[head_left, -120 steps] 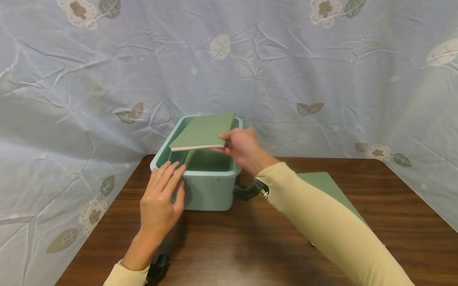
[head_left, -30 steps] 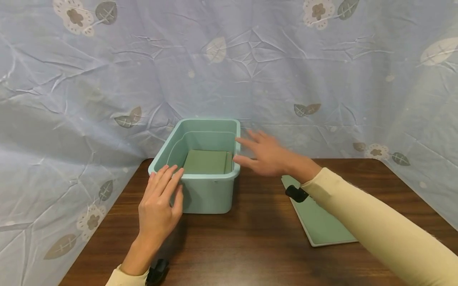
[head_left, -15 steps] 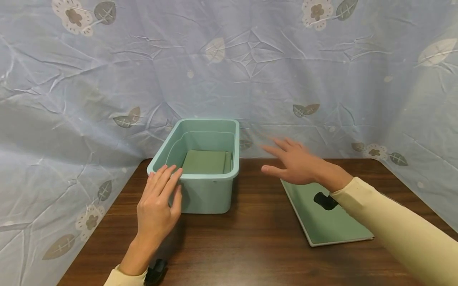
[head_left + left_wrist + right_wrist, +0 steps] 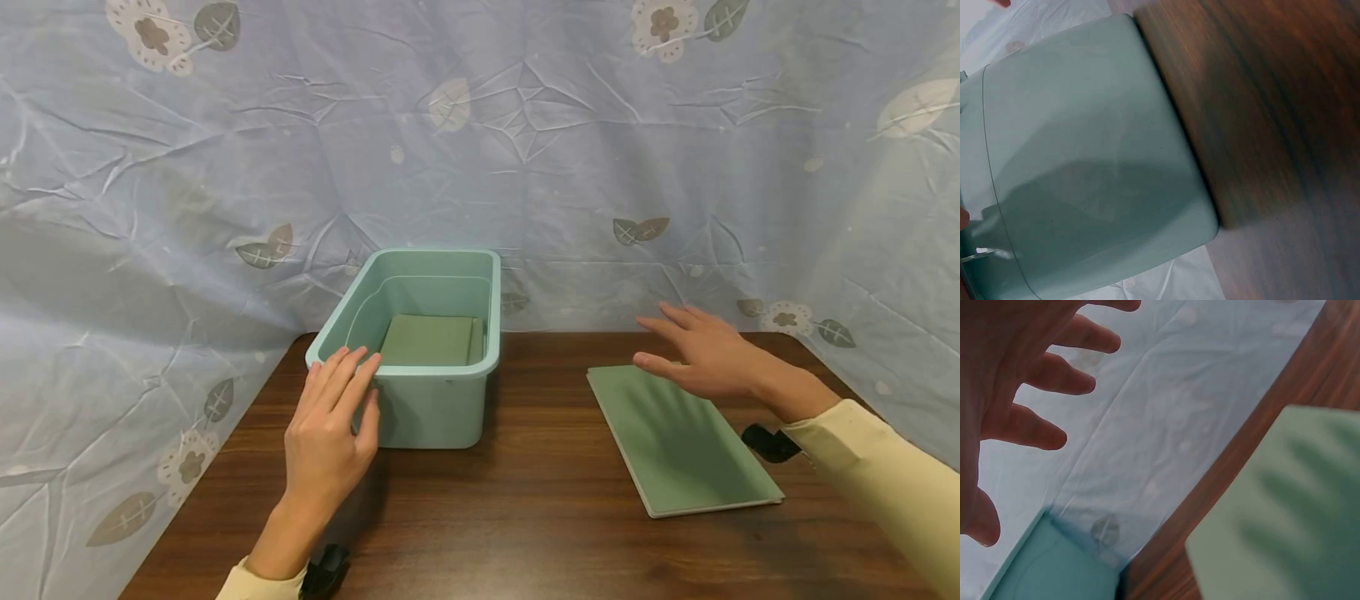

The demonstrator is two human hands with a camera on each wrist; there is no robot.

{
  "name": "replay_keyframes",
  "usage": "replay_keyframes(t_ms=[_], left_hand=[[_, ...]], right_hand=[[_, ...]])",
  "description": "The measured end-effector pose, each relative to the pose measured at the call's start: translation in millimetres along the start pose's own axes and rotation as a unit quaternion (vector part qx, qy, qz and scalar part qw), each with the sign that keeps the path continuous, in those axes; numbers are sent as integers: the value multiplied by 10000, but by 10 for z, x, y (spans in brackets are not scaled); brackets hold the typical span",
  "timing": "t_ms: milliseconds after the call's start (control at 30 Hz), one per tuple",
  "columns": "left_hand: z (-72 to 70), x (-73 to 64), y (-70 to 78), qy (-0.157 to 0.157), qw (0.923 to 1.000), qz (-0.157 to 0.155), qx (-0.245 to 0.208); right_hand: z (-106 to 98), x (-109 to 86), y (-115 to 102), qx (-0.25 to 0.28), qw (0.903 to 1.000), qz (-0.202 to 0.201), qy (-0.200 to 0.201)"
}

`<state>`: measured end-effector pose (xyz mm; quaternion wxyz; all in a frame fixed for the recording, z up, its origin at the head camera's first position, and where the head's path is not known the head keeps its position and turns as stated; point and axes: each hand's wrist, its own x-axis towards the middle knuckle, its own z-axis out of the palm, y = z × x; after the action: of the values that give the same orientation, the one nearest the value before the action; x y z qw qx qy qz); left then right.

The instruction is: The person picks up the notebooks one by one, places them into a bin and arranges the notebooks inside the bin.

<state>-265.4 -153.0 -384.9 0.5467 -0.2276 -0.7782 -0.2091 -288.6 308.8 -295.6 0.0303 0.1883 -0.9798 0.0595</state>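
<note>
My left hand [image 4: 328, 446] is at the near left corner of a pale green plastic bin [image 4: 431, 408], fingers extended against its rim. In the left wrist view, the bin's smooth wall [image 4: 1097, 119] fills much of the picture. Inside the bin lies a green notebook [image 4: 427, 340], with another green edge showing along its right side. Over the far end of a second green notebook [image 4: 667, 475] on the table hovers my right hand [image 4: 708, 354], fingers spread, holding nothing. The right wrist view shows those spread fingers [image 4: 1063, 376] apart from the notebook, their shadow falling on its cover.
The dark wooden table [image 4: 540, 517] carries the bin left of centre and the notebook to the right. A wrinkled, leaf-patterned cloth [image 4: 525, 192] hangs behind the table and along its sides. Each wrist wears a black band [image 4: 771, 443].
The right hand has let go of a notebook, which now lies in the bin. It has moved right, above the notebook on the table. My left hand has stayed at the rim.
</note>
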Motion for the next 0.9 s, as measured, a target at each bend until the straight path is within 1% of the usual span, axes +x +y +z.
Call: replay_keyframes(t_ms=[233,367,733,833,900], left_hand=[[9,-9,-5,33,10000,31,-8],[19,-12,-3,72,10000,40,-9],[31,-16,-7,108,9999,60,-11],[29,-13,-8,105,9999,70,-1],[27,-8,-8,107,9999,80,7]], right_hand=[[-34,-210,310,-40,9997,177,181],[-46,-300,426,-53,9992,331,218],[-58,-445,533,17,9987,389,319],[-3,-492,558,129,9987,415,284],[70,-535,567,297,9982,462,233]])
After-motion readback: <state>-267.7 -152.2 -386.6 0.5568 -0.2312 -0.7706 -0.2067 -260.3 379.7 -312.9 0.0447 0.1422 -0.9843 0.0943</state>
